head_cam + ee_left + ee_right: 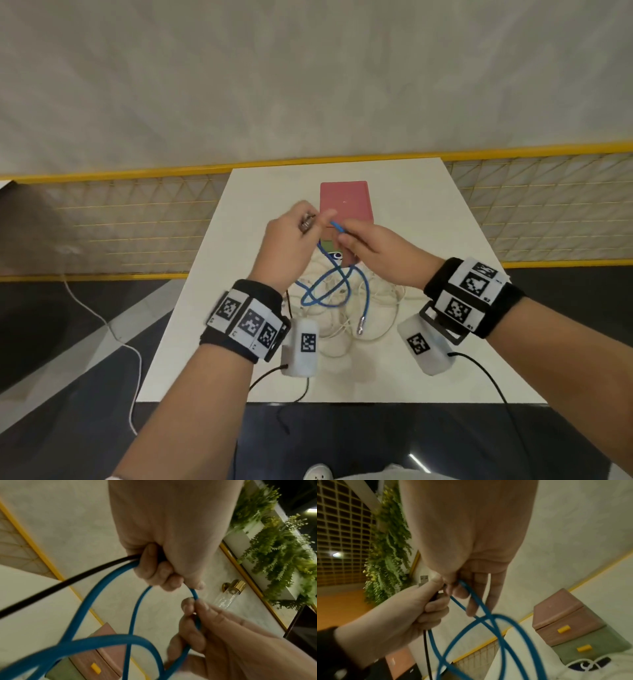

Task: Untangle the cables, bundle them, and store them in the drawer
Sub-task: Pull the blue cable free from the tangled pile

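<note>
From the head view, my left hand [291, 240] was raised over the middle of the white rectangular table [411, 205], fingers curled around a metal USB plug end along with the blue rubber-coated cable [329, 287]. My right hand [373, 246] was just to its right, pinching the same blue cable near its tip. Below both hands the blue cable drooped in crossed loops onto a tangled pile of thin white cables [346, 318], with one silver connector lying near the table's near side. Beyond my hands, toward the far edge, stood the small pink-and-green drawer box [344, 200].

From the left wrist view, my left hand [164, 555] was fisted around the blue cable [96, 588] and a thin black cable [56, 586] together. My right hand [205, 628] pinched the blue cable between thumb and forefinger just below.

From the right wrist view, my right hand [471, 561] held the blue cable [488, 622] with its fingertips, while my left hand [412, 609] gripped the blue and black cables. The drawer box [565, 622], its yellow handles facing out, stood on the table at the right, drawers pushed in.
</note>
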The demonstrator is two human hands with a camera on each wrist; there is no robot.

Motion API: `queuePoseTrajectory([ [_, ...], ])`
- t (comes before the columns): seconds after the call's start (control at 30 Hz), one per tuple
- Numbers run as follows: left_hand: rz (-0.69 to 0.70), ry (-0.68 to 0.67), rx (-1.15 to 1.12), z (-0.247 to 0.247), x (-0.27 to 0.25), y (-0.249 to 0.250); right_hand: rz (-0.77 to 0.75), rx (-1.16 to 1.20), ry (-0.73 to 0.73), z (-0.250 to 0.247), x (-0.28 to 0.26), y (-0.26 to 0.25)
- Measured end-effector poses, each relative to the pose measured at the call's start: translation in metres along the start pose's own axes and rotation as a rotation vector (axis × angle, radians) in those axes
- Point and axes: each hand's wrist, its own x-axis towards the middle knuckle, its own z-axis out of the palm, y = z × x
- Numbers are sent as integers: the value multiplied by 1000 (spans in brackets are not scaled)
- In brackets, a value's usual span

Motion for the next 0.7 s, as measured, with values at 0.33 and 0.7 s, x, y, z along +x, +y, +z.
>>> queuePoseTrajectory([
  [0.33,33,213,59,-17,-7,-8,205,-175,-679,42,-30,5],
  [0.7,13,347,-31,-32,-6,0,339,-323,-804,51,-38,25],
])
